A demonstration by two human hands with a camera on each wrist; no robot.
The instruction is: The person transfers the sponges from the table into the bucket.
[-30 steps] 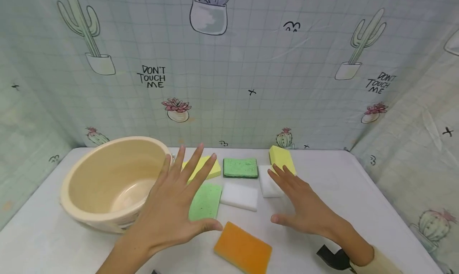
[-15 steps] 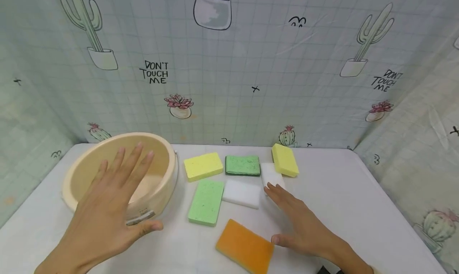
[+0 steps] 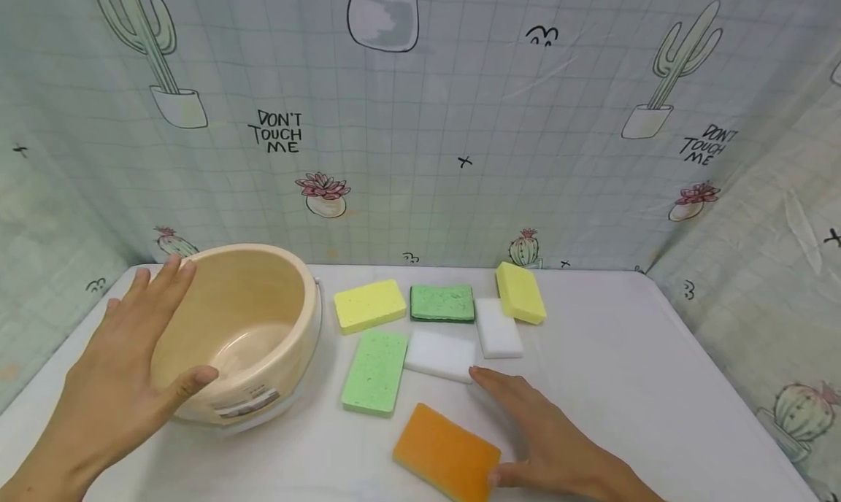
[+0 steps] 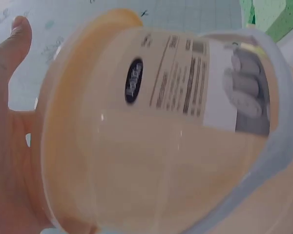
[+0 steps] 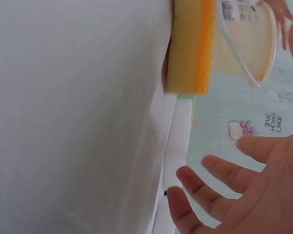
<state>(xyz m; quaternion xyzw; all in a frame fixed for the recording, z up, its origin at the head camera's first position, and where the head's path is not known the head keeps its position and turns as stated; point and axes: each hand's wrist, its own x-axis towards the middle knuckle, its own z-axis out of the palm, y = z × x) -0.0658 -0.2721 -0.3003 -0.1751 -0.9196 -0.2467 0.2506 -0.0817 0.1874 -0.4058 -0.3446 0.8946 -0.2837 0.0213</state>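
Note:
My left hand, fingers straight and thumb spread, is over the left side of a cream bucket. In the left wrist view the bucket's labelled wall fills the middle, and whether the hand touches its rim I cannot tell. Low in the head view my right hand is just right of an orange-topped sponge, its thumb overlapping the sponge's right edge. The right wrist view has the right-hand fingers extended and apart, with the sponge's yellowish side beyond them. Neither hand holds anything.
Beyond the orange sponge lie a light green sponge, a dark green one, two yellow ones, left and right, and two white pads. Behind the white table hangs a cactus-print cloth.
My left hand has moved left, from in front of the sponges across the bucket to its left side. The right hand has come down and nearer to the orange sponge.

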